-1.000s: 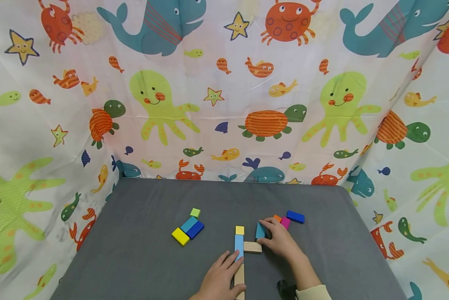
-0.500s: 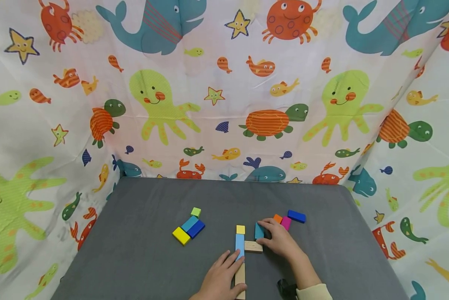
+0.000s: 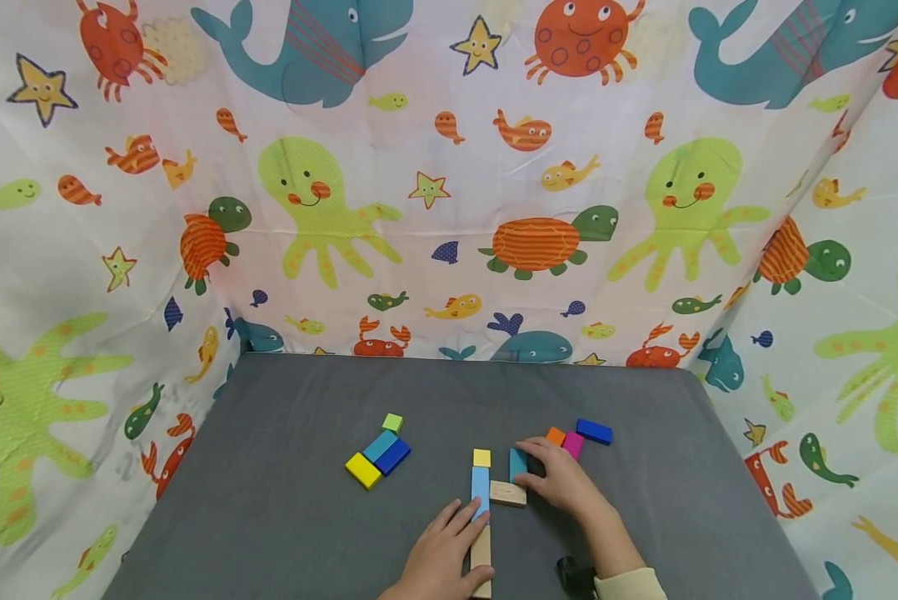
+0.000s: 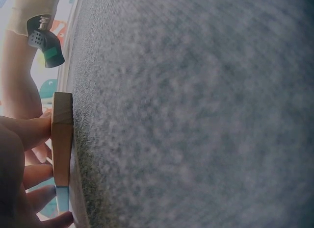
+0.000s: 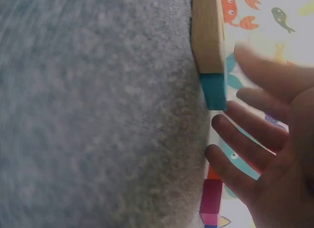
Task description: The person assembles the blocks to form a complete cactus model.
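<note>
A row of blocks runs away from the front edge: a plain wooden block (image 3: 481,542), a light blue block (image 3: 480,482) and a yellow cube (image 3: 481,458) at the far end. My left hand (image 3: 443,552) rests on this row, its spread fingers touching the light blue block and its thumb on the wood. A short wooden block (image 3: 507,494) juts right from the row, with a teal block (image 3: 517,463) beyond its right end. Beside the teal block is my right hand (image 3: 561,477). In the right wrist view its fingers (image 5: 245,139) are spread, with the thumb apart from the wooden block.
Left on the grey table (image 3: 284,533) lie a green cube (image 3: 392,422), teal block (image 3: 379,447), blue block (image 3: 392,457) and yellow block (image 3: 363,471). Orange (image 3: 556,436), magenta (image 3: 572,445) and blue (image 3: 595,431) blocks lie beyond my right hand. A patterned curtain (image 3: 449,275) stands behind.
Hands and blocks stay almost where they were. The head view has shifted slightly.
</note>
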Available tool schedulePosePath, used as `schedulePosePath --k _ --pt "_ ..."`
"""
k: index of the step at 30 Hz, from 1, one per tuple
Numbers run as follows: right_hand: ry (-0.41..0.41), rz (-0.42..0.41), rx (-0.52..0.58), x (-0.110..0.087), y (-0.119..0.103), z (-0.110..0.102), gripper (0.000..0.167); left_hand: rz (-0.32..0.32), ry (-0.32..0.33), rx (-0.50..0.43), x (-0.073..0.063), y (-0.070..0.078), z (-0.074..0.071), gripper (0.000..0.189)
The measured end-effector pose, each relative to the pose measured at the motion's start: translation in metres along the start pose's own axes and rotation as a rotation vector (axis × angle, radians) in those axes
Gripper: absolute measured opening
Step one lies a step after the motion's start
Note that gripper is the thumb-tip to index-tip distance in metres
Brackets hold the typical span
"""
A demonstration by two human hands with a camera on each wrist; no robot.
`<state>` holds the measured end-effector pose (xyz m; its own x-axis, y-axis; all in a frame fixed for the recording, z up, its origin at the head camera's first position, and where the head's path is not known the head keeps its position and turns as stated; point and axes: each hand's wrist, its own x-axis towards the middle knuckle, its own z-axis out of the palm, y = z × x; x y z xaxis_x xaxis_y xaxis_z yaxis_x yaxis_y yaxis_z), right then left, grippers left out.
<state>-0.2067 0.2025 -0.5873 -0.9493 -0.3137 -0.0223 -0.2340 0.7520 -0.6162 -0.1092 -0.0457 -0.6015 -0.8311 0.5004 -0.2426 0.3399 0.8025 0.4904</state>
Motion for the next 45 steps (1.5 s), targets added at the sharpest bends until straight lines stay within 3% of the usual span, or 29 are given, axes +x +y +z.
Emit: schedulePosePath --k 8,28,36,45 --pt "-0.177 -0.012 0.027 -0.005 -0.005 -0.004 0.092 -0.011 -0.013 -0.001 0.002 -0.002 0.001 0.075" --pt "-0.171 -0.001 -0.018 -0.007 -0.01 -0.004 0.089 0.006 -0.027 -0.025 0.004 -0.005 0.004 0.076" --pt "-0.067 -0.018 0.043 -0.008 -0.004 -0.009 0.077 0.002 -0.021 -0.024 0.003 -0.003 0.001 0.075" --pt "0.089 -0.008 0.021 -0.013 0.008 -0.021 0.066 0.006 -0.002 -0.032 0.003 -0.004 0.003 0.075"
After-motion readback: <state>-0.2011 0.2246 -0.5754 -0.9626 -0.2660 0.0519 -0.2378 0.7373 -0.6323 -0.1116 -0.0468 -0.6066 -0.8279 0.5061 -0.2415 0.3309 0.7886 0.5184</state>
